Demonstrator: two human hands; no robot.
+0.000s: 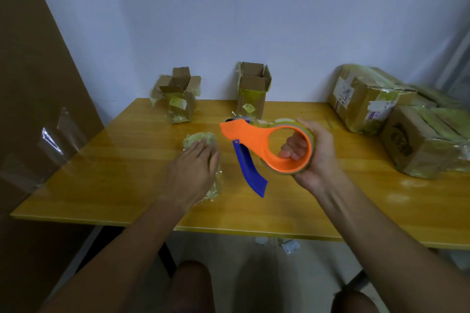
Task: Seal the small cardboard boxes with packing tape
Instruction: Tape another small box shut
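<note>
Both forearms reach from the lower frame over the near edge of the yellow tabletop [106,180]. Left hand [194,173] lies palm down with fingers straight, pressing on a small tape-wrapped box [203,138] that rests on the tabletop just in front of the person; most of that box is hidden beneath the hand. Right hand [309,154] is raised above the tabletop and clamped on an orange tape dispenser [250,138]: its fingers curl through the ring opening while the palm wraps the roll of clear packing tape [287,123] mounted on it. A blue blade guard [250,173] hangs down from the dispenser toward the tabletop.

At the far edge, against the pale wall [229,20], stand two small cardboard boxes with flaps open: the left open box [179,99], heavily taped on its sides, and the taller open box [251,91], directly beyond the dispenser. Several larger taped cartons [363,99] are stacked at the right end. A brown cardboard sheet [30,71] leans at the left, with clear tape strips [54,137] hanging from it.
</note>
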